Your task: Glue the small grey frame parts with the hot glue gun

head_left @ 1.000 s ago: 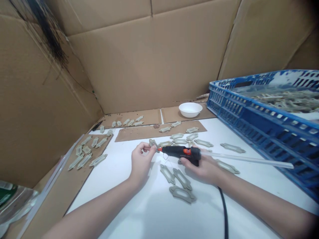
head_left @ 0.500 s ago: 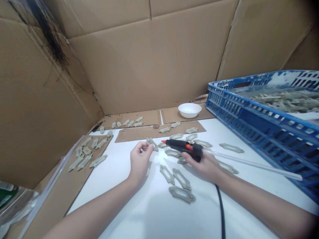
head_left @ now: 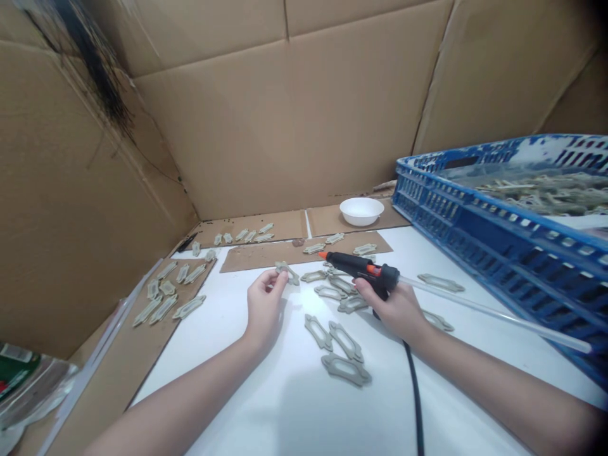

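Between the thumb and fingers of my left hand is a small grey-green frame piece, held just over the white tabletop. My right hand is wrapped round a black glue gun. Its orange tip points left, a short way to the right of the held piece and not touching it. A long clear glue stick sticks out of the gun's back, and a black cable runs down from it. Several similar frames lie under and in front of the gun.
Cardboard strips with more frames lie at the left and back. A white bowl sits at the back. A blue crate of pieces stands at the right. Cardboard walls enclose the table; a plastic-wrapped item is at lower left.
The glue gun in my right hand has moved up and to the right, away from the held frame. My left hand has shifted slightly left, still holding the frame.
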Available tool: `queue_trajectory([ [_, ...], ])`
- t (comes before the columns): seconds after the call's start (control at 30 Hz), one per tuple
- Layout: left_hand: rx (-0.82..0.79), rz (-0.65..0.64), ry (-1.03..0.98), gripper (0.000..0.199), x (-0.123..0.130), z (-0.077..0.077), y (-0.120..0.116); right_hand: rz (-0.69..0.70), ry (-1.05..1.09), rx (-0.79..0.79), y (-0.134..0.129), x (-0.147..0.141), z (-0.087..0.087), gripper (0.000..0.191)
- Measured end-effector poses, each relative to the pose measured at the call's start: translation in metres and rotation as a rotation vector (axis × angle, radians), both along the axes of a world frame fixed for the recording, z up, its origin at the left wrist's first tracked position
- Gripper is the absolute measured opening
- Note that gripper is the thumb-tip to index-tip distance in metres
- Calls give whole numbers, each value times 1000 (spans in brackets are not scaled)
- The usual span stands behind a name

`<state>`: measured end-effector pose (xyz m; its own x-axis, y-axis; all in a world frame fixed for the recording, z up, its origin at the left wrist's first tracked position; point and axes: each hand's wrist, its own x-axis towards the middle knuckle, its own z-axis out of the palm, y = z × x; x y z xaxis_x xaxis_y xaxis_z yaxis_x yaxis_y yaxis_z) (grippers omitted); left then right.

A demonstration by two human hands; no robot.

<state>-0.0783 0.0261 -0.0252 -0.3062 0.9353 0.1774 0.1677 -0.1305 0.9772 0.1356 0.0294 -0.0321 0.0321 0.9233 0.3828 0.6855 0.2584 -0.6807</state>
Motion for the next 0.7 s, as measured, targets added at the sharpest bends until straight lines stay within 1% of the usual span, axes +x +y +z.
queue_trajectory([
  [0.1,-19,-14,-34,26,-1,-1,1,-1,-11,17,0,0,-1,41],
  [0.2,-11,-26,-28,24,-2,-2,2,0,-20,32,0,1,-2,41],
  [0.37,36,-7,11,18,-5,-5,5,-7,-24,27,2,1,-3,43],
  [0.47,36,16,103,18,-7,-5,9,7,-33,34,2,1,-4,42],
  [0.6,32,57,235,20,-19,4,23,5,-40,36,2,2,-4,42],
  [0.7,-13,59,312,21,-44,17,39,-5,-37,30,2,1,-4,43],
])
